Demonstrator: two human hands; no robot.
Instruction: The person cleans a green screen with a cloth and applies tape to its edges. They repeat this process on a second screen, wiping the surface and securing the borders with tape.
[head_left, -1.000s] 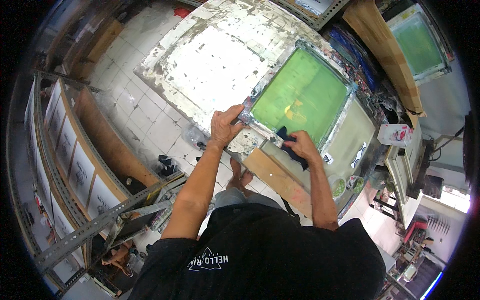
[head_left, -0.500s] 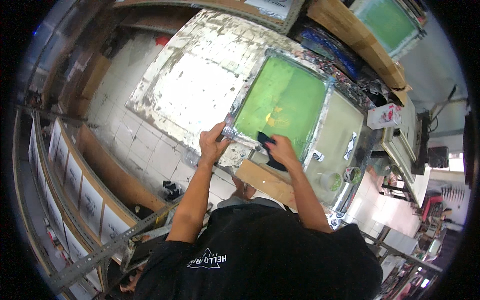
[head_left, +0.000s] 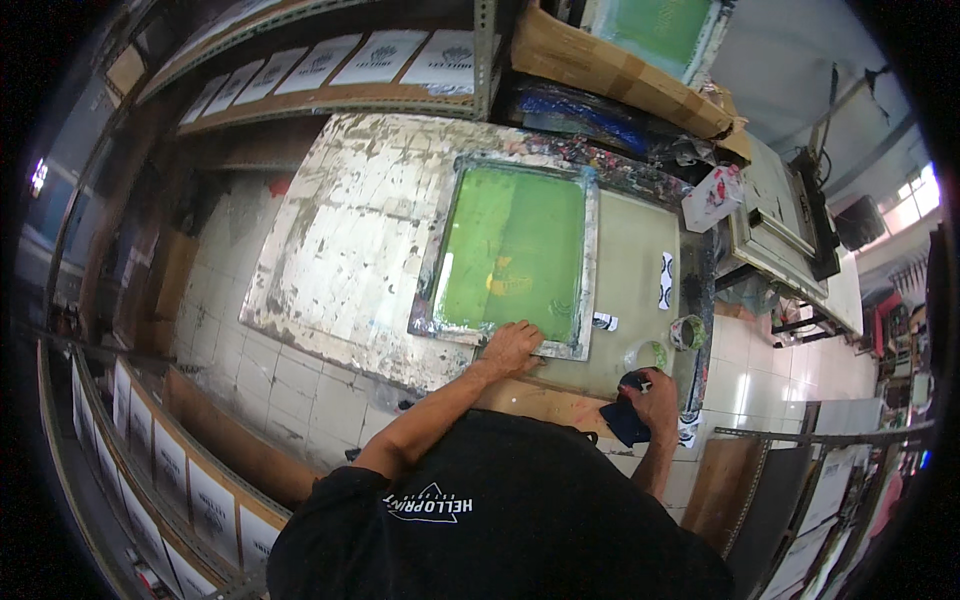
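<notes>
A silk-screen frame [head_left: 590,240] with green mesh lies flat on the worktable; a yellowish printed patch shows near the middle of its mesh. My left hand [head_left: 513,345] rests over the near edge of that frame, fingers bent onto it. To the right, my right hand [head_left: 657,400] grips a dark cloth [head_left: 625,424], which hangs down over a strip of brown board [head_left: 550,395] at the table's near edge. Just beyond the right hand stands a clear cup [head_left: 640,356] with green stuff in it. A second cup [head_left: 687,333] sits close behind, green inside too.
The worktable [head_left: 340,240] is white and paint-stained. Black-and-white strips [head_left: 667,280] lie right of the frame. A white box [head_left: 713,198] stands at the back right, near a long cardboard box [head_left: 620,75]. Racks with printed sheets [head_left: 375,58] stand behind and at left [head_left: 210,505].
My left hand has shifted right along the frame's near edge from its left corner. My right hand has carried the dark cloth off the mesh, right and nearer me. The view has turned.
</notes>
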